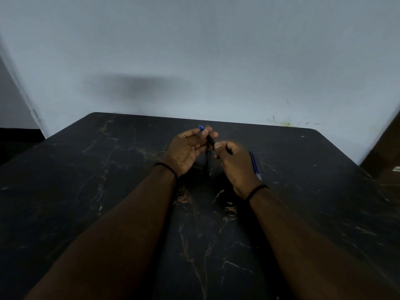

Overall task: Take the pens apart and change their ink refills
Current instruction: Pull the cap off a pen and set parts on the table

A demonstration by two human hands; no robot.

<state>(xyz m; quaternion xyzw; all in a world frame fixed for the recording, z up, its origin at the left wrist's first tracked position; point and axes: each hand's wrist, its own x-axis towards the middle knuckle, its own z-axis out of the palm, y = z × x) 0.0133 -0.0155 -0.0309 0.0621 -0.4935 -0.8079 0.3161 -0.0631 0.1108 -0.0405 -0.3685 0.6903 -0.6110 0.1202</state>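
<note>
Both hands, left hand (187, 148) and right hand (232, 161), grip the dark pen (210, 139), seemingly unscrewing; next, pull halves apart; spare blue pen (255, 164) lies right of it.

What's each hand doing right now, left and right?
Left hand: fingers closed on the blue-tipped end of the dark pen.
Right hand: fingers closed on the same pen's other end.

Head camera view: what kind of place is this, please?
Probably a plain indoor room: a dark marble-patterned table stands against a bare pale wall, with only pen parts about, such as a blue pen.
</note>
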